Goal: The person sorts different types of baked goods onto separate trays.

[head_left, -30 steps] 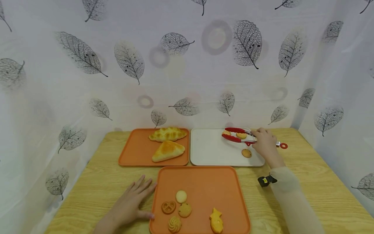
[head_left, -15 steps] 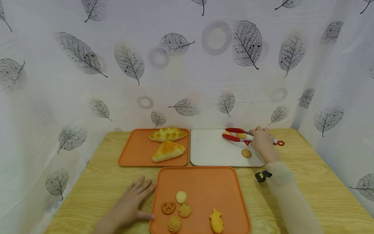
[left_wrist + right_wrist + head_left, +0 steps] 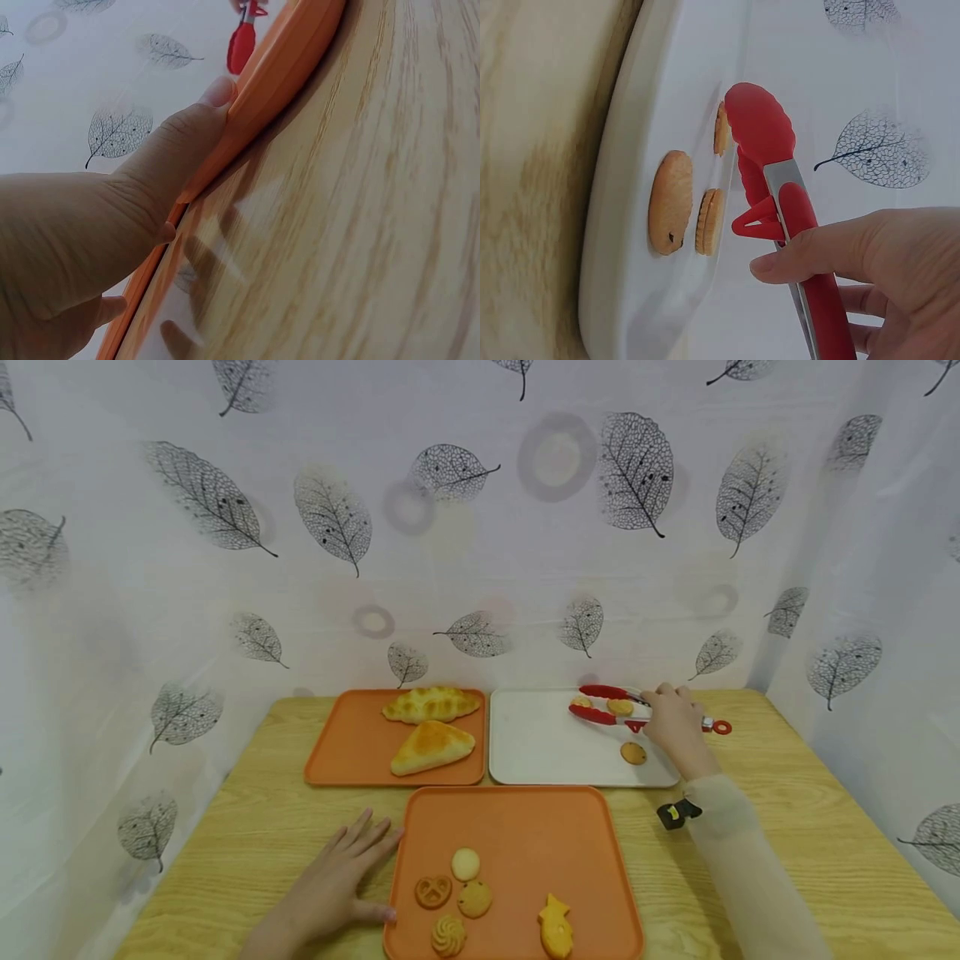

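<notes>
My right hand [image 3: 677, 727] grips a pair of red-tipped metal tongs [image 3: 780, 165] above the white tray [image 3: 525, 752] at the back right. The tongs' tips stand apart, with one small cookie near the tips and a sandwich cookie [image 3: 709, 222] farther back between the arms in the head view. A chocolate chip cookie [image 3: 633, 753] lies on the tray just in front of the tongs. My left hand [image 3: 330, 885] lies spread on the table, its fingertips and thumb at the left rim of the near orange tray [image 3: 525, 818]; the left wrist view has the thumb touching that rim.
The near tray bears a pretzel [image 3: 432, 892], a pale round cookie [image 3: 465, 864], a speckled cookie [image 3: 474, 899], a swirl cookie [image 3: 448, 935] and a yellow pineapple-shaped piece [image 3: 556, 928]. Two breads, one triangular [image 3: 432, 748], lie on the back orange tray [image 3: 341, 752]. A leaf-printed curtain [image 3: 450, 560] hangs behind.
My right hand and the tongs have shifted slightly left over the white tray, then held nearly still. The left hand and the breads and cookies have kept their places.
</notes>
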### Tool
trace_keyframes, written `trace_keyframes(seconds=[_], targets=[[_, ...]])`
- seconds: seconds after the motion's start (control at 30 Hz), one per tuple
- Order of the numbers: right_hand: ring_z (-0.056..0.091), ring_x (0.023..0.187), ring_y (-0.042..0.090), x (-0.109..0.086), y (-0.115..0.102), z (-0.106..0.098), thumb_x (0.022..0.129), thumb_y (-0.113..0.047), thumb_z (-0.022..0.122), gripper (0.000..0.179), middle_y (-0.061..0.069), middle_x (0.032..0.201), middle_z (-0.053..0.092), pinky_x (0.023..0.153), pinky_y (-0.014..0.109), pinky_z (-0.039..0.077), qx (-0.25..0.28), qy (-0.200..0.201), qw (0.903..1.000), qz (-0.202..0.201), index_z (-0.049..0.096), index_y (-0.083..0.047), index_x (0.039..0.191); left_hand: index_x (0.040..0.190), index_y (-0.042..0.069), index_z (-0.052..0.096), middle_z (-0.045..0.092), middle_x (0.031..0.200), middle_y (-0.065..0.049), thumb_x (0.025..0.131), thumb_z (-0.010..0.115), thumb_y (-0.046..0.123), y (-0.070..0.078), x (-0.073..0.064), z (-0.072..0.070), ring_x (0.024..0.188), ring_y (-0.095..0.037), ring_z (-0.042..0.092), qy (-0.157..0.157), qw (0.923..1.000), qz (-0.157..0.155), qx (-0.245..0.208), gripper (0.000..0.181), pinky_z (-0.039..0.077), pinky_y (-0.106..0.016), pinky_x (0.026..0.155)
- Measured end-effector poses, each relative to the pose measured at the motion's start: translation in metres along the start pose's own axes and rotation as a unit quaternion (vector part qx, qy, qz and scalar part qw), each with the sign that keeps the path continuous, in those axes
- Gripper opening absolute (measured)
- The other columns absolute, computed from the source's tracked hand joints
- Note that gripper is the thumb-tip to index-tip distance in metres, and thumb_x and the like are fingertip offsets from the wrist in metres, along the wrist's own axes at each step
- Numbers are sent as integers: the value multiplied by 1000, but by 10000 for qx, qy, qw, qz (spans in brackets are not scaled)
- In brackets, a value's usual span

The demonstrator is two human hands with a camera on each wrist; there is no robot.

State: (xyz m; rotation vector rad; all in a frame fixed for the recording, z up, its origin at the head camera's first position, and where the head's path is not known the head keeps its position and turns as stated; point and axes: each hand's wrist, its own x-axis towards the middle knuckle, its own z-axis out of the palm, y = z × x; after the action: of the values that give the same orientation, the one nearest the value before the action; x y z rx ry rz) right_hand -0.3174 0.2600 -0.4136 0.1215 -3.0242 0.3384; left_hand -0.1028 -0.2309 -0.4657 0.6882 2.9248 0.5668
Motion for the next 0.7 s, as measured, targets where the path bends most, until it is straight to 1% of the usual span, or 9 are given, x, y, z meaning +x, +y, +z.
trace_keyframes(seconds=[0.23,0.37,0.57,0.7], targets=[[37,121,51,-17,-1,-4,81,-4,71,58,27,129,49,94,73,34,-8,195,9995,-243,53,-2,136,152,17,36,38,155,-15,71,58,76,-1,1,1,148,-43,20,62,10000,40,20,102,21,-67,113],[39,119,50,-30,-6,-8,79,-5,72,59,26,129,50,91,72,36,-60,193,9988,-435,55,-3,136,152,17,36,38,156,-15,71,59,76,-1,1,1,148,-43,19,46,10000,23,2,102,20,-67,114],[42,116,50,-52,-17,-12,77,-11,78,62,24,127,53,85,69,39,127,278,9952,-931,57,-4,134,152,18,36,37,156,-14,71,60,75,-1,1,1,148,-43,19,15,10000,14,-3,102,20,-67,114],[45,113,48,-67,-27,-14,73,-8,81,59,22,121,56,81,68,42,226,420,9900,-1326,62,-5,129,152,19,36,37,156,-14,72,58,76,-1,1,0,148,-43,19,23,10000,47,81,101,21,-66,113]])
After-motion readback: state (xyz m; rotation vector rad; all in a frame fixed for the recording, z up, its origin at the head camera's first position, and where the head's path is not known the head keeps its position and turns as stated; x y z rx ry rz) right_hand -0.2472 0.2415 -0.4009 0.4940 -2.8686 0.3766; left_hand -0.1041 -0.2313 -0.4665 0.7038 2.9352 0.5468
